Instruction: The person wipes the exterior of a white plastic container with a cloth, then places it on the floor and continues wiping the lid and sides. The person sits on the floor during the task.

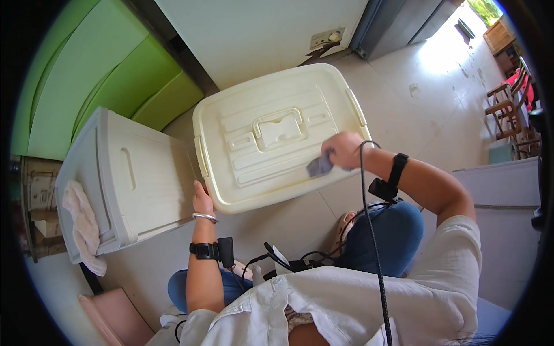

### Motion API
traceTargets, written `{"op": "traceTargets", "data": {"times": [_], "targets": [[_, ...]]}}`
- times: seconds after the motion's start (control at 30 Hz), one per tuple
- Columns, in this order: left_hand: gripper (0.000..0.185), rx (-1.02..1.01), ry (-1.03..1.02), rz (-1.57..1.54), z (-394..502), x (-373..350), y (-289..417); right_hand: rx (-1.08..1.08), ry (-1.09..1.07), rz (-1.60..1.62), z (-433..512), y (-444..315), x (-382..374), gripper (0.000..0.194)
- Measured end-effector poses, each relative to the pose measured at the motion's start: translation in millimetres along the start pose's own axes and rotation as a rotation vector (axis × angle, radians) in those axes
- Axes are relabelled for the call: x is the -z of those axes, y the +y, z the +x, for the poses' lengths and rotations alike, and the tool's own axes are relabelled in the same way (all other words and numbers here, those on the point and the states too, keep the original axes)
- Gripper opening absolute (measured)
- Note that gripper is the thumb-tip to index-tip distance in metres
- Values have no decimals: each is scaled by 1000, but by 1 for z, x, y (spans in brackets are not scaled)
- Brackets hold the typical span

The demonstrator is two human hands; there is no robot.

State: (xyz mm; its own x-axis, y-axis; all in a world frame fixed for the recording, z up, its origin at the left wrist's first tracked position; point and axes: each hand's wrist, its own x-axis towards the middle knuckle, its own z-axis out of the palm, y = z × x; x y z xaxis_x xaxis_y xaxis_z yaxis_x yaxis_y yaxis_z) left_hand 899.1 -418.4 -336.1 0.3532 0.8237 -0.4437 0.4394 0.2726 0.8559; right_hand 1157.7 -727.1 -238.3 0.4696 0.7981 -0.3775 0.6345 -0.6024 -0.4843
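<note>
A cream plastic storage box lid (277, 173) lies before me, with a folding handle (279, 116) at its middle and a clip on either short side. My right hand (346, 149), slightly blurred, grips a grey cloth (320, 165) over the lid's near right part. At the lid's near left corner is my left hand (202, 200), with the thumb up along the edge. Its other fingers are hidden beneath or behind the rim, so its hold cannot be made out. Most of the box under the lid is out of sight.
A white plastic cabinet (147, 173) stands close on the left, a pale fluffy cloth (82, 225) draped over it. Green padded furniture (125, 73) and a white appliance (268, 34) are behind. A black cable (372, 225) hangs by my right arm. Wooden chairs (506, 112) stand far right.
</note>
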Motion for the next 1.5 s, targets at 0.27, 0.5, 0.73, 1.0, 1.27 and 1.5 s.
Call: {"op": "traceTargets", "data": {"times": [0.27,0.5,0.73,1.0,1.27,1.5], "targets": [[57,-154,41,99,23,-20,11,357,802,149,111,-137,-64,40],[58,-371,143,543,14,-22,21,614,559,-136,160,-151,-108,39],[58,-327,78,397,32,-25,-1,421,504,-205,142,-46,-31,28],[58,-311,92,350,34,-30,-4,11,432,-532,104,0,4,28],[61,-298,72,418,29,-26,6,646,522,-215,170,-103,-72,36],[62,-210,43,264,43,-23,-9,287,455,-343,122,-41,-7,36]]}}
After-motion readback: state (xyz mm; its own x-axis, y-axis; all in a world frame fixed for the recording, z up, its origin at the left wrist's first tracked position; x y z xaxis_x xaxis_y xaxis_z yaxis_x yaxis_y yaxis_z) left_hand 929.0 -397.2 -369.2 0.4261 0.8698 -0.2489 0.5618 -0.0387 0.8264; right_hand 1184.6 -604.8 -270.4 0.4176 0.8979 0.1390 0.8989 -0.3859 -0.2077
